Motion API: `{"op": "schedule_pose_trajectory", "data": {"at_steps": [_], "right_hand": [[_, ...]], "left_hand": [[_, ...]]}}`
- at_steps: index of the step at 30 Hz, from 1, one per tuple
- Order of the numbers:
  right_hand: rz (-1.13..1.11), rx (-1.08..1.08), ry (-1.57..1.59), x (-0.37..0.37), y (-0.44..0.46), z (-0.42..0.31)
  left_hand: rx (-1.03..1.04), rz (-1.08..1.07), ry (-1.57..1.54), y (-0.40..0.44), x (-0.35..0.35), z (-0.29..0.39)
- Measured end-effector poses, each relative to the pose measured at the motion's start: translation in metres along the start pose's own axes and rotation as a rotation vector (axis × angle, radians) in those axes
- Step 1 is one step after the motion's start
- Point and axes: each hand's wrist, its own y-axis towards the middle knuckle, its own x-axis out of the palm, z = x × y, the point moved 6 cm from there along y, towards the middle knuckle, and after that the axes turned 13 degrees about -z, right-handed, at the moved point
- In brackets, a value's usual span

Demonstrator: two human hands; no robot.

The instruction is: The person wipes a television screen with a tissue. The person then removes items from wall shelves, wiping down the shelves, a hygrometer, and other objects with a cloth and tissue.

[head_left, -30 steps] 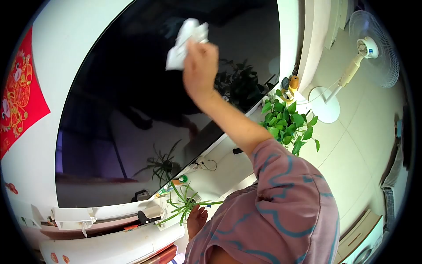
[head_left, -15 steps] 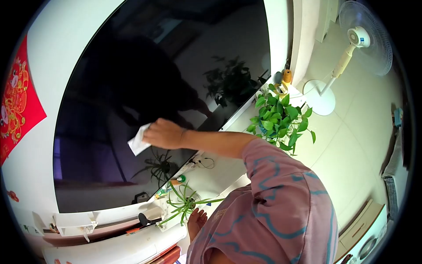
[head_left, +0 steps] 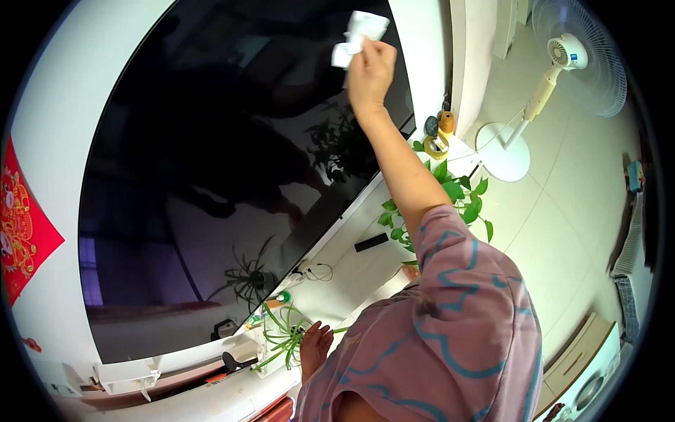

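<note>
A crumpled white cloth or tissue (head_left: 367,27) is pinched in my right hand (head_left: 371,74), against the upper right part of a large black TV screen (head_left: 211,141). Low in the view, my left hand (head_left: 316,346) hangs beside a spider plant (head_left: 285,336), its fingers slightly curled and apart with nothing in them. The dark screen reflects the plants and a body shape.
A leafy green plant (head_left: 471,204) stands behind my right arm, near a tape roll (head_left: 436,146). A black remote (head_left: 371,242) lies on the white cabinet (head_left: 344,271). A standing fan (head_left: 567,52) is at upper right; red paper decoration (head_left: 24,232) hangs at left.
My right hand went from the upper screen down to its lower middle, then up to the upper right, keeping the white cloth. My left hand stayed near the spider plant. The view shifted slightly.
</note>
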Motion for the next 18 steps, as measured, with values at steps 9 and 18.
{"op": "schedule_pose_trajectory", "data": {"at_steps": [9,18], "right_hand": [[-0.514,-0.457,0.41,0.025,-0.05,-0.121],[-0.114,-0.309,0.022,0.004,0.031,-0.04]], "left_hand": [[-0.077,-0.007,0.083,0.016,0.022,0.009],[-0.097,-0.055,0.125,0.032,0.023,0.02]]}}
